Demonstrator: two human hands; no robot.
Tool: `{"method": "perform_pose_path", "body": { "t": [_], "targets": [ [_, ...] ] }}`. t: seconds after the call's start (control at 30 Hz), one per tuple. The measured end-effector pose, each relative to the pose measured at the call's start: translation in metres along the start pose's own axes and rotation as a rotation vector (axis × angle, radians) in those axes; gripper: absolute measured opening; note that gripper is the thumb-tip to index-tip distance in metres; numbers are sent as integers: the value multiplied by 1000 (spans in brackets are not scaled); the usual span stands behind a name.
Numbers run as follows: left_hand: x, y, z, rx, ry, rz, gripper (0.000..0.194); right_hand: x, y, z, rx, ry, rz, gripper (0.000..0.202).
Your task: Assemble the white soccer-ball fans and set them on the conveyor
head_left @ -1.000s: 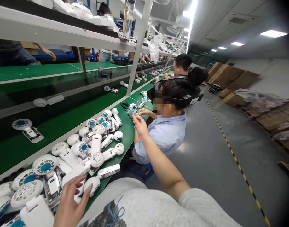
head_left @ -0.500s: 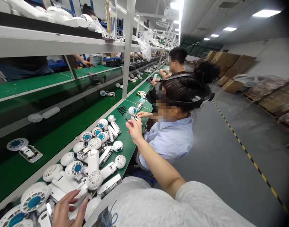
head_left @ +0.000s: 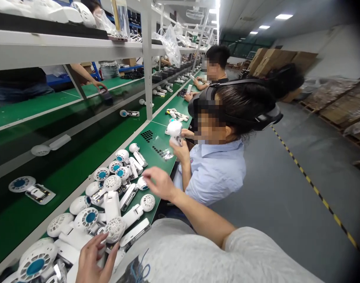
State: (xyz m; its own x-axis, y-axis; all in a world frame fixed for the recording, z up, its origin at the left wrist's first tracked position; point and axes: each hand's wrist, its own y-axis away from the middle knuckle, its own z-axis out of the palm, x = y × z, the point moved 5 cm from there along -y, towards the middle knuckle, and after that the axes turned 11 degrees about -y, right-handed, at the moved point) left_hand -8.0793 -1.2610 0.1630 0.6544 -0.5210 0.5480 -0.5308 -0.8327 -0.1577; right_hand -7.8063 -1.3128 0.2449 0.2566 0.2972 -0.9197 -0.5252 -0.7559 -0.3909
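Note:
A pile of white handheld fans [head_left: 112, 204], several with blue round centres, covers the near end of the green bench. My left hand [head_left: 94, 255] is at the front of this pile, thumb and fingers spread, by a fan with a round white grille [head_left: 115, 229]. Nothing is visibly gripped in it. Over the bench edge, my right hand [head_left: 160, 182] is slightly blurred with its fingers bent down, close to a small round fan head [head_left: 142, 183]. Whether those fingertips hold anything is unclear.
Beside me, a co-worker in a blue shirt [head_left: 215, 169] holds a white fan [head_left: 174, 129]. Black round pieces [head_left: 147, 136] and a clear sheet with black dots [head_left: 162, 151] lie on the bench. A conveyor [head_left: 79, 157] carries spaced fans; a shelf post [head_left: 147, 67] rises beside it.
My right hand has drawn back from the co-worker's hands toward the pile. The co-worker has raised the fan. My view has shifted slightly, and my left hand appears a little farther right.

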Motion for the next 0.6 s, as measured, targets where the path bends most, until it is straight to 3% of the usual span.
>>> {"method": "perform_pose_path", "body": {
  "t": [0.07,0.1,0.2,0.33,0.4,0.5,0.6],
  "targets": [
    [0,-1,-2,-5,8,15,45,-14,21,21,-225,121,-129,10],
    [0,-1,-3,-3,17,24,43,-20,28,23,-246,163,-177,13],
    [0,-1,-7,32,40,45,38,-28,39,5,-77,211,-185,13],
    [3,2,-11,64,26,52,37,-9,31,-22,112,296,-60,13],
    [5,3,-11,43,19,36,38,7,15,-36,253,354,-43,26],
    [7,3,-11,40,42,5,40,32,-21,-50,422,475,-82,60],
    [8,-2,-10,59,93,-65,44,47,-62,-53,450,547,-159,66]
  ]
}}
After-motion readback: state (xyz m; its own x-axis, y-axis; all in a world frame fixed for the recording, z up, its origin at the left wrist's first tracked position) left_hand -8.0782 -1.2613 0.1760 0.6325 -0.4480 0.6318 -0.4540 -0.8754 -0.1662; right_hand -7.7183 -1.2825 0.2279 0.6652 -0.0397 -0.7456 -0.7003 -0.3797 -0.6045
